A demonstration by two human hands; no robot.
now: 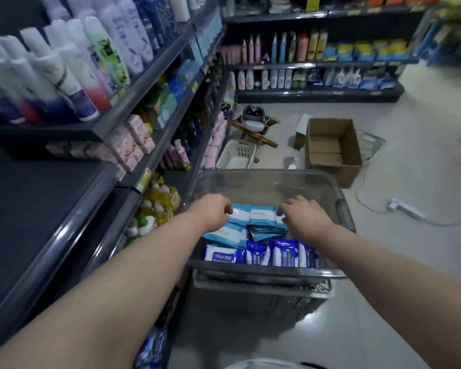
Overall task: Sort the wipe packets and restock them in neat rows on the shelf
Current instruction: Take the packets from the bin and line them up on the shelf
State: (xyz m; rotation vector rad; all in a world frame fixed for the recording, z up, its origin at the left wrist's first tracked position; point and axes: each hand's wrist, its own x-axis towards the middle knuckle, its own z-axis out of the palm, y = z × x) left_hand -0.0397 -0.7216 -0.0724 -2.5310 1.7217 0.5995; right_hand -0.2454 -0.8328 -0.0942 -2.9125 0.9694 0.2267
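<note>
**Light-blue packets bracketed by both hands at the far side of the bin**

Light-blue wipe packets (253, 221) are stacked in the far half of a clear plastic bin (266, 182), which is set on a grey crate (258, 296) in the aisle. Dark-blue wipe packets (261, 253) are lined up on edge along the bin's near wall, just below the light-blue stack and touching it.

The left hand (210, 210) is placed at the stack's left end and the right hand (302, 215) at its right end, both with fingers curled down onto the top packets. Whether a packet is truly pinched cannot be told; the fingertips are hidden behind the knuckles. The hands are held apart, the stack between them, and neither is clearly nearer.

The stack's long axis is laid across the bin, from left wall to right wall, so it is met end-on by both hands. The bare dark shelf (37, 209) lies to the left of the bin, on the left arm's side, and any lifted packets would probably have to be carried leftward over the bin's left rim.
</note>
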